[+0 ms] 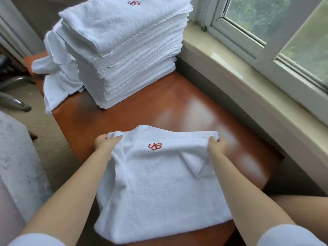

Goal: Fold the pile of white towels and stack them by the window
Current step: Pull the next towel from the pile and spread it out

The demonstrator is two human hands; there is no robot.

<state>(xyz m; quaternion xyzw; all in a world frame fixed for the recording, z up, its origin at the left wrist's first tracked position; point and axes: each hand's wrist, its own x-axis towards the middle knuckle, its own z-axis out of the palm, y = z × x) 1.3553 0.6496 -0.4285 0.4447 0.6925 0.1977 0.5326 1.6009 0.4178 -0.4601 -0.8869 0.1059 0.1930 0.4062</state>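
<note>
White terry, red emblem up: the towel [159, 183] lay on the table's [177, 107] near end, mid-fold. The left hand [104, 142] and right hand [217, 145] each pinched a far corner. Next, probably, carry that edge over squarely; one flap sat skewed. The folded stack [124, 50] stood at the far end, beside the window [276, 23].

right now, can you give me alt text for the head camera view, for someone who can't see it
A person's left hand and right hand each grip a far corner of a white towel with a red emblem, spread on a reddish-brown table. Beyond it stands a tall stack of folded towels beside the window.
</note>
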